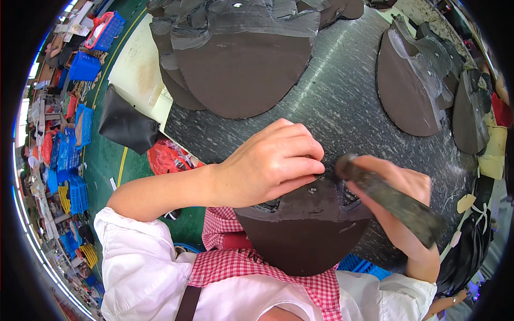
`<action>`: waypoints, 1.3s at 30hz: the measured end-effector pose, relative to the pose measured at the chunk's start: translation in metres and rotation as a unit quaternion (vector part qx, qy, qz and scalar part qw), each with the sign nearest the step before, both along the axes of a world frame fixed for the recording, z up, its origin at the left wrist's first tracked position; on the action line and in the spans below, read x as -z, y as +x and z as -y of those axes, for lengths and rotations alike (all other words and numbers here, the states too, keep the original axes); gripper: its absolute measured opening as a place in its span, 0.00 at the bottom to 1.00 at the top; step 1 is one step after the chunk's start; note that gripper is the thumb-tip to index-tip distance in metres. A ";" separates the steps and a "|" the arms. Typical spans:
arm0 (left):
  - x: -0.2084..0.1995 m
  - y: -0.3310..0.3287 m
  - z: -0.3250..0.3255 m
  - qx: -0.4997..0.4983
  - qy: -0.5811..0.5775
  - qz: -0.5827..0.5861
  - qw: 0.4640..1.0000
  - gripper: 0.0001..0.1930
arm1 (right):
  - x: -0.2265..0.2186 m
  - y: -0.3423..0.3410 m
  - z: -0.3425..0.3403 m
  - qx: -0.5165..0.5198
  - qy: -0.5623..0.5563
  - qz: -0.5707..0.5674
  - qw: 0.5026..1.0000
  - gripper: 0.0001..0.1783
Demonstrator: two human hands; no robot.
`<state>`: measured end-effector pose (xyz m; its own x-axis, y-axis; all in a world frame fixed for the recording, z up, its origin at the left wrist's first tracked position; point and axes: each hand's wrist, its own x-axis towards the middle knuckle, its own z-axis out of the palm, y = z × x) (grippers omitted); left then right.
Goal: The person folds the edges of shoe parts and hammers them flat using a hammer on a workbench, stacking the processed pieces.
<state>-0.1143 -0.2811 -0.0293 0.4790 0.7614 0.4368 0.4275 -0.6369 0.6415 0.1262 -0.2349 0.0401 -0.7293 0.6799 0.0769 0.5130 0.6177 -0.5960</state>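
My left hand (281,159) is closed, with its fingertips pinched together at the upper edge of a dark brown, round-ended leather-like piece (305,241). This piece lies in front of me and has a dull grey band across it and small metallic marks near its top. In my right hand (399,179) is a worn metal hammer (393,198). Its round face is close to my left fingertips, and its flared end points to the lower right. The hammer head hides its handle and part of my fingers, and motion smears it somewhat.
A dark speckled work surface (332,91) bears a stack of similar brown pieces (241,69) at the far side and more pieces (409,85) at the right. A black flap (128,120) and a red plastic bag (168,156) are at its left. Blue baskets (77,192) line the floor beyond.
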 end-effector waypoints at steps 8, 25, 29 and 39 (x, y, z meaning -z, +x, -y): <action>-0.008 0.007 0.012 0.052 0.091 -0.132 0.986 0.14 | -0.009 -0.011 -0.007 -0.055 -0.026 0.046 0.997 0.14; -0.002 0.008 0.040 -0.084 0.171 -0.162 0.968 0.14 | -0.003 -0.022 -0.006 -0.098 0.050 -0.002 0.994 0.20; -0.006 -0.011 0.039 -0.127 0.048 -0.053 0.989 0.14 | -0.008 -0.025 -0.003 -0.093 -0.005 0.051 0.994 0.15; 0.002 -0.011 0.025 -0.078 0.044 -0.045 0.995 0.12 | -0.005 -0.011 -0.016 0.040 -0.047 -0.049 0.997 0.13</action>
<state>-0.1254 -0.3066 -0.0315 0.3978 0.7907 0.4653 0.5794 -0.6098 0.5407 0.1155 -0.2190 0.0446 -0.6654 0.7425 0.0774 0.4949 0.5163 -0.6990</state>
